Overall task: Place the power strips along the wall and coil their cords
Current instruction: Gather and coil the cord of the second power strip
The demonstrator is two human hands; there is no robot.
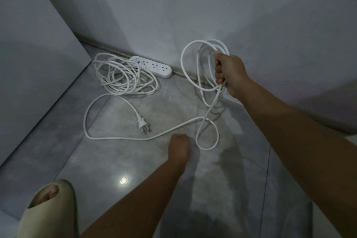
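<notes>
Slippered foot (50, 208) on grey floor (116, 160) by the wall (193, 6); right hand (229, 75) grips coiled cord (182, 60), left hand (178, 148) curled, hold unclear

Dim corner, plain grey wall (193, 6), flat grey panel (29, 54) at left, thin pale baseboard (108, 47) at wall foot, glossy grey tiled floor (116, 156), dark tile seam (267, 179), round lamp glare (124, 180) on floor

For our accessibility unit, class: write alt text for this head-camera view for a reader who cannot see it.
A person's right grip holds loops of white cord above a grey floor, its plug lying loose; the left grip is low beside the trailing cord. By the wall lies a white power strip with its own heaped cord.
</notes>
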